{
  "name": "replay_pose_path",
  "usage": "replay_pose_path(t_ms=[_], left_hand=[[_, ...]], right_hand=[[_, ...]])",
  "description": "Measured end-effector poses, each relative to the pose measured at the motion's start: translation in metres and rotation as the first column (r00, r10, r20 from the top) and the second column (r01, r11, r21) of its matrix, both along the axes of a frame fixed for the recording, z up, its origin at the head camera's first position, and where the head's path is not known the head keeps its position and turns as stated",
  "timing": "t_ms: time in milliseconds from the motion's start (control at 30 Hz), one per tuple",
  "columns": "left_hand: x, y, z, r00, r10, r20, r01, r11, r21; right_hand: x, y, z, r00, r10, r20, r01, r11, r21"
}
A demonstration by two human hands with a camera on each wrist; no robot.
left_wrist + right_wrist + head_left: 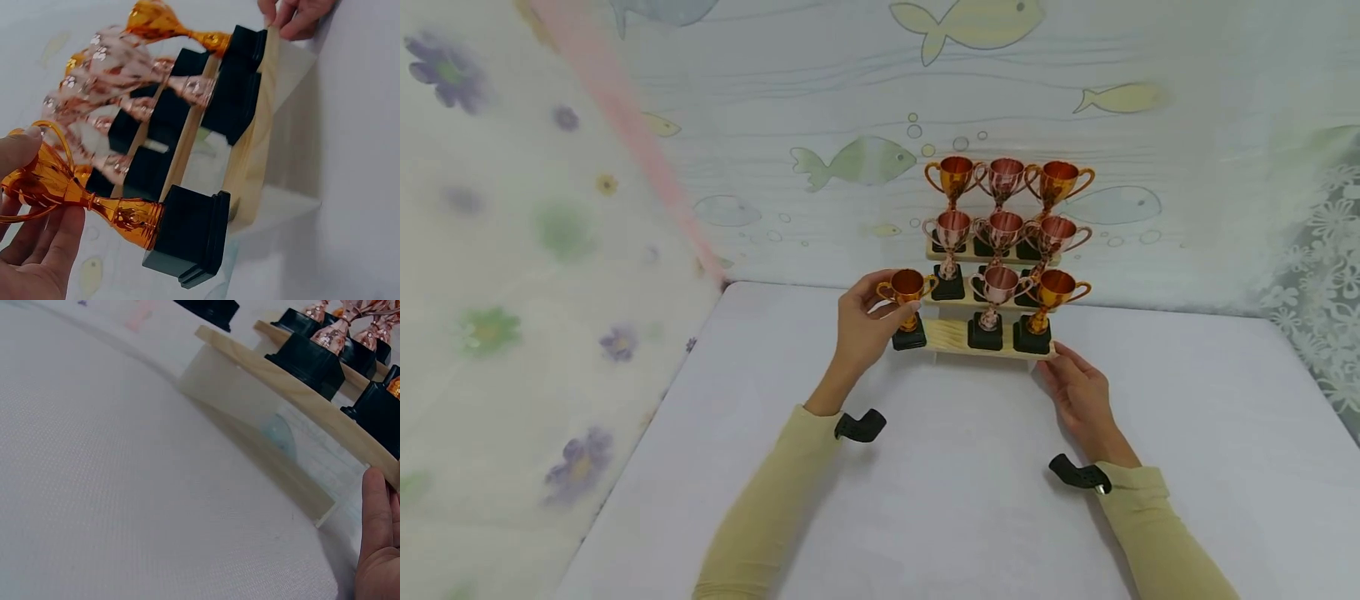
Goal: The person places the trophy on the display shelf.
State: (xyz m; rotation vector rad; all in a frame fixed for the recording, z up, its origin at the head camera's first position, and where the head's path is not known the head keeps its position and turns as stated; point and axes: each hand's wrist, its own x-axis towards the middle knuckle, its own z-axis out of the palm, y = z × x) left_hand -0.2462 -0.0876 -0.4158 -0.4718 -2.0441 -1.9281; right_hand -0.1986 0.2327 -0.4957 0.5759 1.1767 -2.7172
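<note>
My left hand (863,329) grips a small gold trophy cup (907,286) by its cup, thumb and fingers on either side. The trophy's black base (187,228) is beside the left end of the front shelf, slightly tilted in the head view. My right hand (1084,398) holds the right end of the tiered display stand (947,335), its fingers at the wooden shelf edge (281,387). On the front shelf stand a rose-gold trophy (1001,286) and a gold trophy (1056,289), with bare wood to their left.
Rose-gold trophies (953,228) fill the middle shelf; gold and rose-gold ones (957,177) stand on the back shelf. Clear supports (250,425) raise the stand off the white table (955,483). A fish-patterned curtain (760,108) hangs close behind.
</note>
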Motion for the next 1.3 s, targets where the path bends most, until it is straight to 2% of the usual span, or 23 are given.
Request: replay_pose_path(t_ms=[200, 433, 633, 900, 1300], left_hand=[[-0.002, 0.025, -0.004, 0.999, -0.053, -0.002, 0.053, 0.998, -0.022], [-0.005, 0.04, -0.005, 0.997, -0.078, 0.001, 0.078, 0.996, -0.044], [-0.007, 0.045, -0.007, 0.996, -0.083, 0.019, 0.084, 0.996, -0.029], [-0.011, 0.049, -0.009, 0.996, -0.086, 0.006, 0.087, 0.996, -0.027], [-0.014, 0.053, -0.012, 0.995, -0.101, 0.028, 0.1, 0.995, 0.013]], right_hand=[[0.001, -0.001, 0.001, 1.0, 0.014, -0.01, -0.014, 1.0, 0.006], [0.002, 0.0, 0.0, 0.999, 0.013, -0.031, -0.013, 1.0, -0.008], [0.002, 0.0, 0.001, 0.999, 0.013, -0.031, -0.013, 1.0, -0.012], [0.003, 0.0, 0.003, 1.0, 0.012, -0.01, -0.012, 1.0, 0.0], [0.002, -0.001, 0.0, 1.0, 0.001, -0.028, -0.002, 1.0, -0.019]])
